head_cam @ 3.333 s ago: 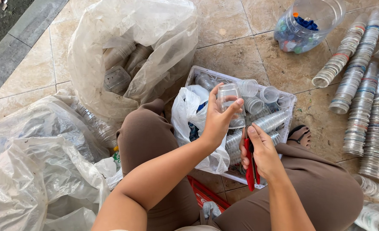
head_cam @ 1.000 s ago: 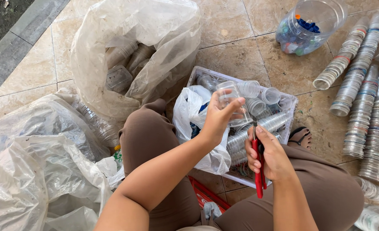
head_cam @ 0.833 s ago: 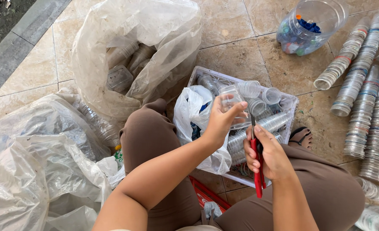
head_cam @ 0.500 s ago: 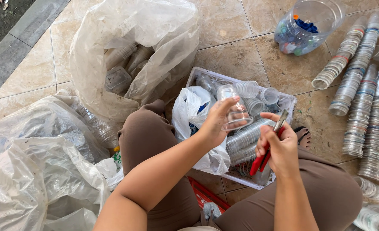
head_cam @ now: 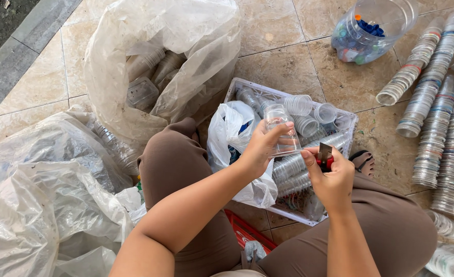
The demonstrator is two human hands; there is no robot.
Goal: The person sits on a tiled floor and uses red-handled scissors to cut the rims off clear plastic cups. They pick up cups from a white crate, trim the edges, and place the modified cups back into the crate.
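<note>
My left hand [head_cam: 260,149] grips a clear plastic cup [head_cam: 282,128] held on its side above a white crate [head_cam: 347,120]. My right hand [head_cam: 330,177] is closed around a red-handled cutter [head_cam: 324,156], whose dark tip points up right next to the cup's lower rim. The crate between my knees holds several clear cups and stacked cups lying flat. A small white plastic bag [head_cam: 232,128] with something blue inside sits at the crate's left end, under my left wrist.
A large clear bag [head_cam: 160,61] of plastic bottles stands at the upper left. Crumpled clear bags [head_cam: 42,195] lie at the left. Long stacks of cups [head_cam: 435,113] lie on the tiled floor at right. A clear jar [head_cam: 368,28] holds coloured caps. A red tray [head_cam: 247,233] shows beneath my legs.
My right hand raised the cutter from beside the crate up to the cup's rim. My left hand kept the cup, turning it slightly.
</note>
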